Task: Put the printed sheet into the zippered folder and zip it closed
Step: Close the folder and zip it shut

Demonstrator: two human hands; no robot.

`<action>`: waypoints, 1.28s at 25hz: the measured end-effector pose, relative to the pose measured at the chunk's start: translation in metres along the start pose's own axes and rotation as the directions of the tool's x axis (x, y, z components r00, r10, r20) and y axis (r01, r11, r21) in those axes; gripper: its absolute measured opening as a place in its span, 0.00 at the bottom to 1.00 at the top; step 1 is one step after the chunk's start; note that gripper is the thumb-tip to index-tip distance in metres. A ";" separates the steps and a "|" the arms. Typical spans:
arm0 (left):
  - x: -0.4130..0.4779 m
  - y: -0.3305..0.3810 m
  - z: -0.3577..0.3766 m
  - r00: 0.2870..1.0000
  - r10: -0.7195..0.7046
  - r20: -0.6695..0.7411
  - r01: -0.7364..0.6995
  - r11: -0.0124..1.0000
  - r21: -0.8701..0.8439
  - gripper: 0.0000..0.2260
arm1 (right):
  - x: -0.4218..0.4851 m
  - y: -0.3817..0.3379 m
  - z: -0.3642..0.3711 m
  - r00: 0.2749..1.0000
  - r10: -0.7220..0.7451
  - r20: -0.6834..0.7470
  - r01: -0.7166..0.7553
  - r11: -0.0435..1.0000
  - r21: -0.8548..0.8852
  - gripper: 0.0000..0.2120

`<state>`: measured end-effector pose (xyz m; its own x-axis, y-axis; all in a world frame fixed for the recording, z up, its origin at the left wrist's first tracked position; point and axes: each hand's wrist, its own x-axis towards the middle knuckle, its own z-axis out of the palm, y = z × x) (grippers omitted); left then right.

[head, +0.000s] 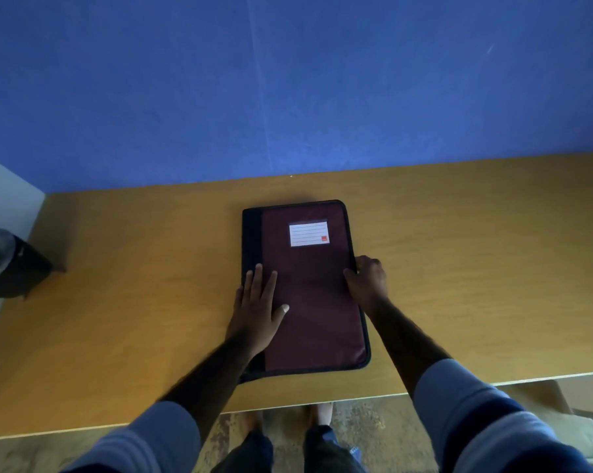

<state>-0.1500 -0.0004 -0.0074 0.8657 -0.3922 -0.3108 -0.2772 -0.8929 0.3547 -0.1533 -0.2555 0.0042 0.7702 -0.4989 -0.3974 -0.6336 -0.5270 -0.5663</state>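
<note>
Down at the near edge of the view, two pale blue sleeves (476, 414) with darker bands frame the person's legs (254, 452), which stand on a mottled floor (373, 431). Bare forearms reach forward from the sleeves over the front edge of the wooden table (476, 268).

On the table, about midway across it, lies the folder (315, 302), flat and with its cover down. Its short near edge sits close to the table's front edge and its length runs away from the person. It is maroon, with a dark spine (252, 233) along the left side and a dark border (365, 332) round the other edges.

The left hand (256, 307) lies palm-down on the folder's left part, fingers straight and a little spread, thumb out to the right, grasping nothing. Its outer fingers reach over the spine.

The right hand (368, 281) is at the folder's right edge, about halfway along. Its fingers curl round that edge and the thumb rests on the cover, so it grips the folder there. Whether it pinches a zip pull is too small to tell.

Farther along the cover, a white lined label (308, 233) with a small red mark sits near the far end.

Well off to the left, beside the table, stands a dark bin (8, 264) with a liner. Behind the table rises a blue wall (288, 80).
</note>
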 end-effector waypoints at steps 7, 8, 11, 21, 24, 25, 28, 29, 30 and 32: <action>0.002 -0.003 -0.006 0.951 -0.301 -0.067 0.256 0.893 -0.371 0.40 | 0.000 0.005 0.006 0.993 0.118 0.024 -0.119 0.993 0.023 0.13; 0.004 -0.001 -0.007 0.945 -0.317 -0.076 0.262 0.877 -0.404 0.41 | 0.001 0.005 0.005 0.991 0.135 0.022 -0.136 0.988 0.069 0.14; 0.011 0.004 -0.011 0.930 -0.357 -0.091 0.277 0.840 -0.466 0.42 | 0.005 0.004 0.001 0.981 0.190 0.025 -0.191 0.955 0.228 0.23; 0.043 -0.004 -0.034 0.932 -0.345 -0.109 0.267 0.860 -0.434 0.37 | 0.022 -0.016 0.005 0.999 0.040 0.010 -0.041 0.944 0.326 0.31; 0.041 -0.009 -0.029 0.939 -0.332 -0.083 0.268 0.864 -0.427 0.35 | 0.024 -0.015 0.007 0.999 0.008 0.035 -0.018 0.962 0.273 0.31; 0.039 -0.010 -0.027 0.943 -0.324 -0.078 0.264 0.869 -0.419 0.35 | 0.023 -0.014 0.008 0.999 -0.011 0.038 0.003 0.975 0.221 0.30; 0.033 -0.014 -0.021 0.959 -0.272 -0.073 0.229 0.904 -0.361 0.34 | 0.014 -0.010 0.017 0.988 -0.146 0.052 0.149 0.987 -0.064 0.31; 0.029 -0.015 -0.017 0.969 -0.234 -0.081 0.197 0.927 -0.318 0.34 | 0.008 -0.009 0.023 0.976 -0.204 0.073 0.214 0.961 -0.177 0.32; 0.025 -0.017 -0.014 0.978 -0.187 -0.094 0.157 0.952 -0.264 0.34 | 0.002 -0.007 0.031 0.961 -0.260 0.096 0.277 0.923 -0.269 0.35; 0.015 -0.021 -0.005 0.988 -0.105 -0.114 0.086 0.983 -0.162 0.35 | -0.008 -0.001 0.046 0.931 -0.340 0.130 0.364 0.849 -0.383 0.39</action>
<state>-0.1293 0.0140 -0.0153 0.9319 -0.2686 -0.2436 -0.1309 -0.8757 0.4647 -0.1555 -0.2195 -0.0249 0.9424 -0.1956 -0.2712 -0.2857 -0.8926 -0.3489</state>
